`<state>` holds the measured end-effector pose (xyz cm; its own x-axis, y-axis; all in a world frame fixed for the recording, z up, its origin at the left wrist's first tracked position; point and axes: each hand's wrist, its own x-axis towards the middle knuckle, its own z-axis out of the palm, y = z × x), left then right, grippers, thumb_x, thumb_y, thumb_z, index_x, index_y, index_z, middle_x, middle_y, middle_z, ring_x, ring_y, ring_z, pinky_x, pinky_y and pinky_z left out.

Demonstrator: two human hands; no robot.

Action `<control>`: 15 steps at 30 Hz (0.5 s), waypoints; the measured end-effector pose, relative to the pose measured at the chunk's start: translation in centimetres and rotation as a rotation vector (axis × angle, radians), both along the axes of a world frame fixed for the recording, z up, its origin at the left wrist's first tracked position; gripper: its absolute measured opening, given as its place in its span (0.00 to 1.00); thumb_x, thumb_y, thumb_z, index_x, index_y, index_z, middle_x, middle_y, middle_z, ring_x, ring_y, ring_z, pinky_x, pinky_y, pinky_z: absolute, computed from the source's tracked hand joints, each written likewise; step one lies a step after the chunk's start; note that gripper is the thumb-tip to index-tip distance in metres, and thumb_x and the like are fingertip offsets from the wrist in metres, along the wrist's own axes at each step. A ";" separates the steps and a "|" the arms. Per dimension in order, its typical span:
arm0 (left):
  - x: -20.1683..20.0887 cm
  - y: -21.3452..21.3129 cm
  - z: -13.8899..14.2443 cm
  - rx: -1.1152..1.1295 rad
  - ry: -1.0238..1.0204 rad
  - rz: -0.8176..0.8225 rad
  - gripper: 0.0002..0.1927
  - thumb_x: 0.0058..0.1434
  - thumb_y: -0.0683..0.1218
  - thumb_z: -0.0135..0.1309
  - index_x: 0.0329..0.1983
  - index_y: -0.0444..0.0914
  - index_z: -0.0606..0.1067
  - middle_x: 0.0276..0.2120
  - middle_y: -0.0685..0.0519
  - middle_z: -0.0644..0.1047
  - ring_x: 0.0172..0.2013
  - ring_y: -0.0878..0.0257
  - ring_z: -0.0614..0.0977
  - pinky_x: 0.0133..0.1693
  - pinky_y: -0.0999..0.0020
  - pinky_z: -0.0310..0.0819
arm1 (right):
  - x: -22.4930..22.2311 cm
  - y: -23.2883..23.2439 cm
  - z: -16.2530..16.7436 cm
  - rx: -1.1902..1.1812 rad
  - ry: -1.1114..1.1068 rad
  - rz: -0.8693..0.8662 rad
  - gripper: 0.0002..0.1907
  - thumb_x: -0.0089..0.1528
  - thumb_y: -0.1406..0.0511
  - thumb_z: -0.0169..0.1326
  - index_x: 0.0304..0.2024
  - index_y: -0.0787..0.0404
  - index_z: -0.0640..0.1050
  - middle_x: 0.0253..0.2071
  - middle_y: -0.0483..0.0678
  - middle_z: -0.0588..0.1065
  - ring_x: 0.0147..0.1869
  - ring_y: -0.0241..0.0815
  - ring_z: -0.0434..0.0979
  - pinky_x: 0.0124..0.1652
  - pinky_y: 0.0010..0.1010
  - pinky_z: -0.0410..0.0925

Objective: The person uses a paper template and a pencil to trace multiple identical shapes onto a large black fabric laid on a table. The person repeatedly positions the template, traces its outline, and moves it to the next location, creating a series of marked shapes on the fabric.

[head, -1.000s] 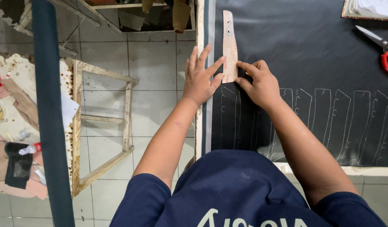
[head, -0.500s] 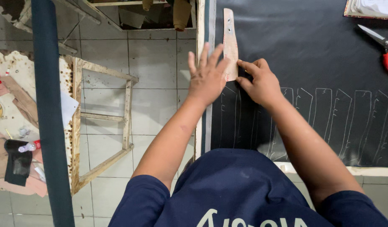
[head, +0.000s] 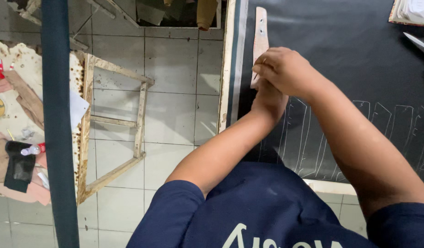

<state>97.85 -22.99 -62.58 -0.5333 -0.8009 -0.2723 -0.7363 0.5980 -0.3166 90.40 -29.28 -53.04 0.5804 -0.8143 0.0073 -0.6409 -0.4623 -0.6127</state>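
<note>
Tan template strip laid along left edge of black sheet, beside chalked outlines. Left hand pressed on near end, pinning it flat; fingers hidden. Right hand curled over it; whether anything pinched cannot be told. Scissors far right.

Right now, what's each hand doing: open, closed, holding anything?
Left hand: mostly hidden under the right; it lies at the lower end of the template strip; grip cannot be told.
Right hand: curled over the strip; holding cannot be told.
</note>
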 end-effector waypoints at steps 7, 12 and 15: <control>0.0 0.1 1.6 0.055 0.072 0.047 0.19 0.63 0.48 0.49 0.54 0.34 0.76 0.45 0.39 0.77 0.40 0.44 0.80 0.38 0.47 0.72 | 0.9 0.5 -2.5 -0.115 0.127 0.062 0.11 0.67 0.58 0.56 0.41 0.57 0.84 0.41 0.46 0.81 0.51 0.48 0.76 0.54 0.43 0.62; 0.0 0.5 -1.1 0.058 0.128 0.070 0.19 0.66 0.48 0.47 0.55 0.34 0.75 0.49 0.38 0.77 0.47 0.41 0.79 0.41 0.45 0.73 | 1.1 0.3 -2.5 -0.188 0.189 0.077 0.10 0.66 0.58 0.57 0.39 0.54 0.85 0.38 0.44 0.80 0.49 0.46 0.76 0.56 0.44 0.61; 0.1 -0.2 -2.7 -0.192 0.460 0.200 0.25 0.59 0.49 0.46 0.56 0.33 0.72 0.53 0.40 0.77 0.53 0.48 0.80 0.55 0.45 0.74 | 1.1 -1.3 -2.5 -0.301 0.294 0.077 0.08 0.67 0.61 0.56 0.38 0.53 0.85 0.35 0.43 0.80 0.45 0.45 0.77 0.55 0.47 0.61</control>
